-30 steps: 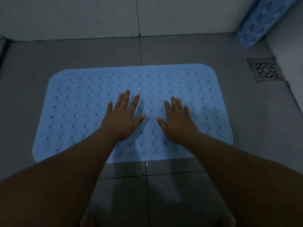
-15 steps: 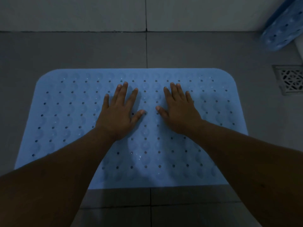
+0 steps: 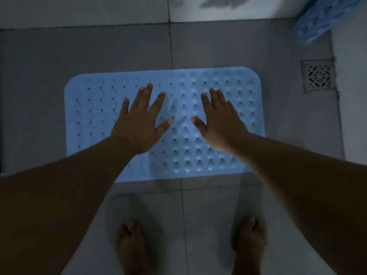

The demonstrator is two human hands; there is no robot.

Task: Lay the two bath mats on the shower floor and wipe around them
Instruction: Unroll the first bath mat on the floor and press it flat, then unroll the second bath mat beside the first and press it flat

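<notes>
On the grey shower floor (image 3: 59,56), head view: first bath mat (image 3: 95,108) lies flat at centre. Left hand (image 3: 139,124) and right hand (image 3: 220,126) rest on it, palms down, fingers spread, grip closed on nothing. Second bath mat (image 3: 325,18) leans rolled in the corner at 1 o'clock, near the drain (image 3: 318,77) at 2 o'clock. Likely soft, floppy rubber, light, slick when wet; best taken by a rolled edge, both hands.
</notes>
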